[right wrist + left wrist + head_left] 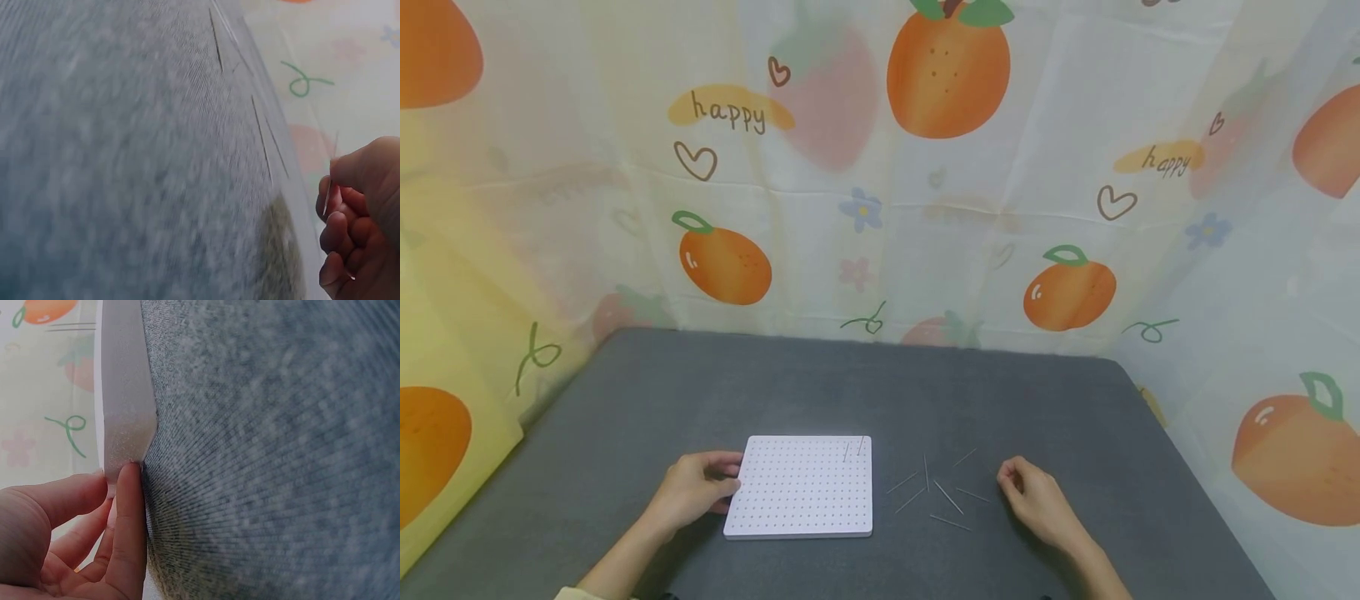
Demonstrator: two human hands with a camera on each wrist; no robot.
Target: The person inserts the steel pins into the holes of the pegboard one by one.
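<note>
A white square pegboard with rows of small holes lies on the grey table. My left hand holds its left edge, thumb on the upper face and fingers against the side in the left wrist view. Two thin metal pins stand in holes near the board's far right corner. To the right of the loose pins is my right hand, low over the table. Between its thumb and index finger it pinches a thin metal pin, seen in the right wrist view; the other fingers are curled in.
Several loose metal pins lie scattered on the table between the board and my right hand. A fruit-printed curtain hangs behind the table and along both sides.
</note>
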